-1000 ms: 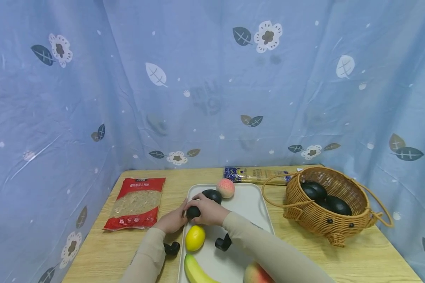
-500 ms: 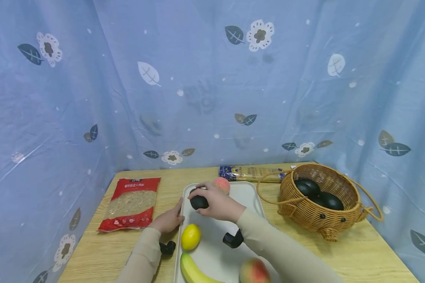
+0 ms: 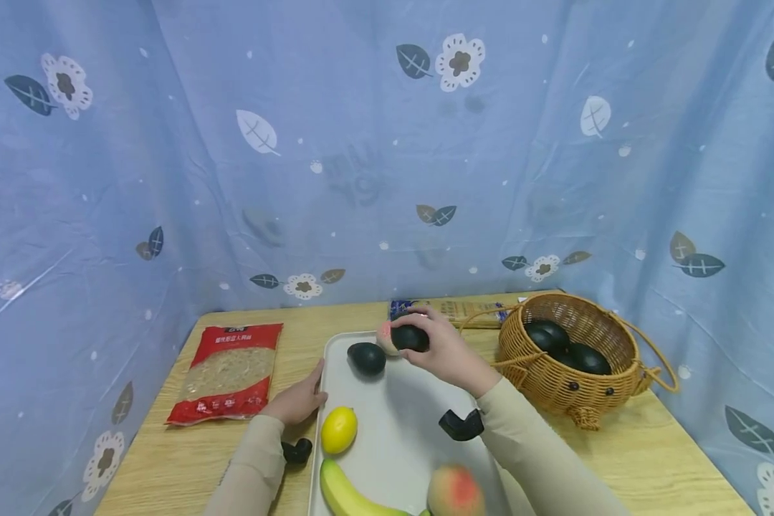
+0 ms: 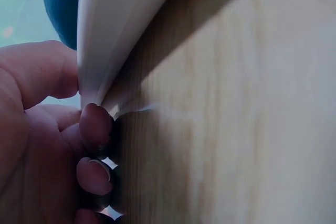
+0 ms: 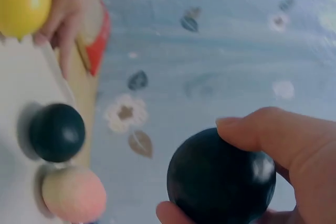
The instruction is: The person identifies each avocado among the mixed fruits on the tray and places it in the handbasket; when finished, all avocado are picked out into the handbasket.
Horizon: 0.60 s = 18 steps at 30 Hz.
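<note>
My right hand (image 3: 443, 351) holds a dark avocado (image 5: 223, 177) above the far part of the white tray (image 3: 387, 423), with thumb and fingers round it. My left hand (image 3: 297, 398) is at the tray's left edge, its thumb at the rim and other fingers curled along the outside, as the left wrist view shows. A second avocado (image 3: 366, 358) lies on the tray, near a pink peach (image 3: 387, 338) partly hidden behind the held one. Nearer on the tray are a lemon (image 3: 339, 430), a banana (image 3: 355, 494) and a larger peach (image 3: 456, 491).
To the right stands a wicker basket (image 3: 555, 387) with several dark avocados inside and looped handles. A red pasta bag (image 3: 232, 373) lies on the left of the wooden table (image 3: 148, 459). Behind the tray is a long noodle pack (image 3: 464, 309). A blue curtain (image 3: 335, 158) surrounds the table.
My right hand has lifted an avocado from the tray's far left and carried it right, in front of the far peach. My left hand stays at the tray edge. The head view has shifted slightly.
</note>
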Available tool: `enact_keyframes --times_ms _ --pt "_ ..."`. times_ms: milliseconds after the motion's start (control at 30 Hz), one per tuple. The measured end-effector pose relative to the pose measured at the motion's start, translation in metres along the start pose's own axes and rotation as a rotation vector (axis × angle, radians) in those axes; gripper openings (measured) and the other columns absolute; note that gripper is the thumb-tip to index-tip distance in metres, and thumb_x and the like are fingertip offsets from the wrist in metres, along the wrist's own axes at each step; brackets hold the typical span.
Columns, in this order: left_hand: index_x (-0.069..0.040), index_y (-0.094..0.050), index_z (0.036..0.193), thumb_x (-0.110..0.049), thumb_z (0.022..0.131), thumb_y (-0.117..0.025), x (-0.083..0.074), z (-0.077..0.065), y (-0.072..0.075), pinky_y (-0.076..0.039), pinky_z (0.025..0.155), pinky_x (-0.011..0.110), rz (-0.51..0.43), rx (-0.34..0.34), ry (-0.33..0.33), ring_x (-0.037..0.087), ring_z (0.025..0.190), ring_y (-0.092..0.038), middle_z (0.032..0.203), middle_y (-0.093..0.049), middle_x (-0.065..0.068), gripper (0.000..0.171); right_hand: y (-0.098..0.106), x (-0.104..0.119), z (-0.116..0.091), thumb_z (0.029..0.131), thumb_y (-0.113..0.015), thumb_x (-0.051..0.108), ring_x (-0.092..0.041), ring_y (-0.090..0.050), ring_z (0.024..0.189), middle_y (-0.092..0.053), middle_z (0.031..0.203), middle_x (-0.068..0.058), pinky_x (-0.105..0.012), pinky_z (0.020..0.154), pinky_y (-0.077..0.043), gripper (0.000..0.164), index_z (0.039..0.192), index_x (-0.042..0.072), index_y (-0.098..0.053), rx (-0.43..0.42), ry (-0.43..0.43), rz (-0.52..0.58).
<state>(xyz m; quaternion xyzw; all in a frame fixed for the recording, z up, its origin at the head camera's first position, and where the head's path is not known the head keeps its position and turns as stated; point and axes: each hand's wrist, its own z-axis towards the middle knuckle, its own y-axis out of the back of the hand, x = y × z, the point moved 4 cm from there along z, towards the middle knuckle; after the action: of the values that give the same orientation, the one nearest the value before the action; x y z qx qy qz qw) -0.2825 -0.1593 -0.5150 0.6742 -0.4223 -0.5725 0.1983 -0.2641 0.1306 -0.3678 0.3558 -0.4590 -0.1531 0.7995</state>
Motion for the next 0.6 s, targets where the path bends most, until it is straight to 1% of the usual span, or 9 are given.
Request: enact_keyframes --times_ms 133,267,467,600 --pt "-0.011 -0.014 0.169 -0.026 0.105 -0.059 0.001 0.002 -0.001 -0.034 0.117 0.063 0.003 0.006 0.007 0.043 0.142 -0.047 0.165 -0.037 0.022 0.08 0.022 -0.013 -0.008 0.09 -0.081 0.006 -0.048 -0.056 0.127 -0.044 0.153 -0.023 -0.056 0.096 -0.057 0.047 0.134 0.014 -0.069 -0.102 -0.075 0.006" --pt "-0.012 -0.012 0.169 -0.028 0.105 -0.059 0.004 0.003 -0.002 -0.032 0.118 0.063 -0.006 0.013 0.023 0.043 0.145 -0.044 0.166 -0.035 0.02 0.08 0.045 -0.025 -0.019 0.091 -0.08 0.007 -0.053 -0.054 0.128 -0.038 0.156 -0.026 -0.059 0.095 -0.057 0.048 0.137 0.011 -0.067 -0.192 -0.16 -0.03" --pt "-0.014 -0.011 0.17 -0.029 0.106 -0.058 0.005 0.004 -0.002 -0.031 0.119 0.063 -0.023 0.034 0.043 0.042 0.146 -0.042 0.167 -0.033 0.018 0.081 0.081 -0.04 -0.038 0.093 -0.076 0.005 -0.058 -0.051 0.127 -0.03 0.159 -0.026 -0.069 0.095 -0.052 0.047 0.138 0.009 -0.065 -0.344 -0.261 -0.147" --pt "-0.015 -0.011 0.17 -0.029 0.105 -0.059 0.003 0.003 0.001 -0.031 0.119 0.064 -0.025 0.037 0.042 0.043 0.145 -0.043 0.167 -0.034 0.019 0.082 0.099 -0.05 -0.052 0.094 -0.072 0.005 -0.061 -0.049 0.127 -0.026 0.161 -0.027 -0.072 0.095 -0.049 0.046 0.138 0.006 -0.063 -0.427 -0.327 -0.2"
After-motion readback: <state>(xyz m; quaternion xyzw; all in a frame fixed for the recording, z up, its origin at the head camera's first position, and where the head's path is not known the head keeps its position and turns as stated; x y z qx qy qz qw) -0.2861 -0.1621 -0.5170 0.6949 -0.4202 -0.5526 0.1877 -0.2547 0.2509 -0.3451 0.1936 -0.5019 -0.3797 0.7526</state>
